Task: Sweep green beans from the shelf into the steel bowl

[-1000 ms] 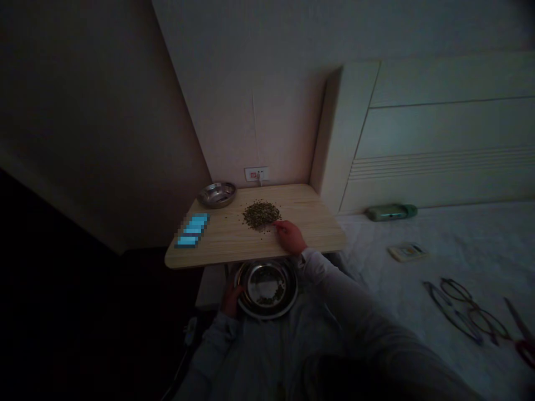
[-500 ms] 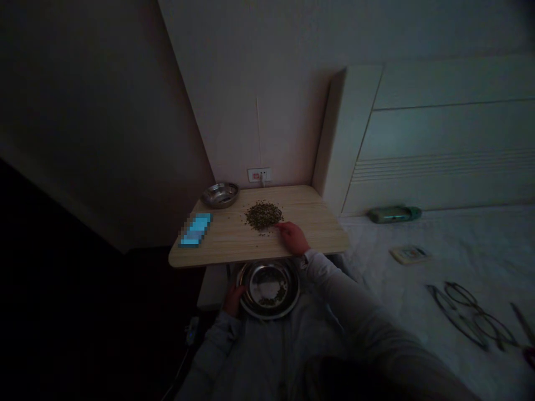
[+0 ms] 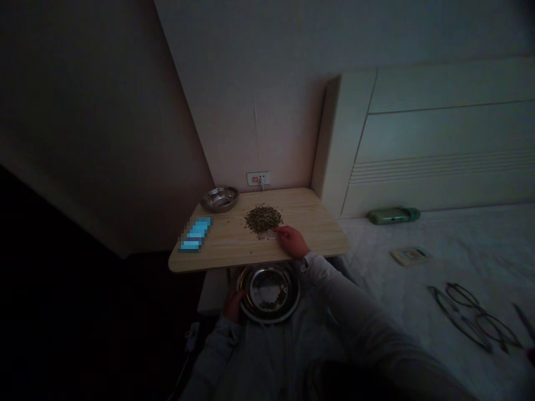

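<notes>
In the head view, my left hand point(image 3: 234, 304) grips the left rim of a shiny metal basin point(image 3: 293, 303) on my lap, below the table's front edge. Small dark grains lie in the basin's bottom. Above it, my right hand point(image 3: 292, 242) is at the front right edge of a loose pile of small brownish-green grains point(image 3: 262, 218) on a light wooden table point(image 3: 311, 211). Its index finger points left into the pile, the other fingers curled. A pale smear shows by the fingertip; whether it is a held thing is unclear.
A smaller metal bowl point(image 3: 220, 199) stands at the table's back left, with a lit, pixelated screen point(image 3: 195, 234) in front. On the bed at right lie a green bottle point(image 3: 393, 215), a pale flat device point(image 3: 410, 255) and glasses point(image 3: 463, 312). A wall socket point(image 3: 258, 178) is behind.
The pile looks a little more spread out and a stray grain lies nearer the table's front edge. More dark grains show in the basin. Both hands stay in nearly the same places.
</notes>
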`<state>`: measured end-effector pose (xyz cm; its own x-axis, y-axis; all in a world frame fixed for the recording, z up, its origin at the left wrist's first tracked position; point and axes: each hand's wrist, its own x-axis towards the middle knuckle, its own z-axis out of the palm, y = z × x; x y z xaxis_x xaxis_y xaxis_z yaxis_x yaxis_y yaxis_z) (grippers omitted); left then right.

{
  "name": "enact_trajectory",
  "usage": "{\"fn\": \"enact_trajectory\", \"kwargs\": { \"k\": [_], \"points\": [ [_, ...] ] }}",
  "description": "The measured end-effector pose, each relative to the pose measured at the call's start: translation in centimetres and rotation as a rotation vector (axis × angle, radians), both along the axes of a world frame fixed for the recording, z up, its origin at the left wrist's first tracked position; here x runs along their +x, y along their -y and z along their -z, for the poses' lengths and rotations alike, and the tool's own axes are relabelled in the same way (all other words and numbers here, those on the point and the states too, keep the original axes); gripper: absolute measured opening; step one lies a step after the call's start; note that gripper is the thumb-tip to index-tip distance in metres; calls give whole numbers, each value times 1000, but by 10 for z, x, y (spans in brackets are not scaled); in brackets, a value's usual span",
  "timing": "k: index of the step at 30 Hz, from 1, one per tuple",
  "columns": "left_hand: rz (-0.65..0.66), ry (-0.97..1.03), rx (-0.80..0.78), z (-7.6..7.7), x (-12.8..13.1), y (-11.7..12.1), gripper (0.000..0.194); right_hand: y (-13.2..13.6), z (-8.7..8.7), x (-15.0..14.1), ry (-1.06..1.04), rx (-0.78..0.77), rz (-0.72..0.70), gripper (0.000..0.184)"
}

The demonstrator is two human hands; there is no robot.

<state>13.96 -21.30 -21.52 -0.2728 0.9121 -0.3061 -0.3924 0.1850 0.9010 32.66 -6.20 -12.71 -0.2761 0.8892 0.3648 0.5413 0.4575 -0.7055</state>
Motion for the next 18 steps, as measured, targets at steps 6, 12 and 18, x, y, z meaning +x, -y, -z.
{"fn": "enact_trajectory", "kwargs": {
  "k": [6, 12, 18],
  "points": [
    [-10, 7, -6, -7, 1, 0, 42, 0, 0, 1, -6, 15, -32, 29],
    [4, 78, -16, -5, 3, -1, 43, 2, -1, 3, -21, -7, -59, 28],
    [-36, 9, -72, 12, -3, -5, 38, 2, -2, 2, -115, -67, -92, 26]
  ]
}}
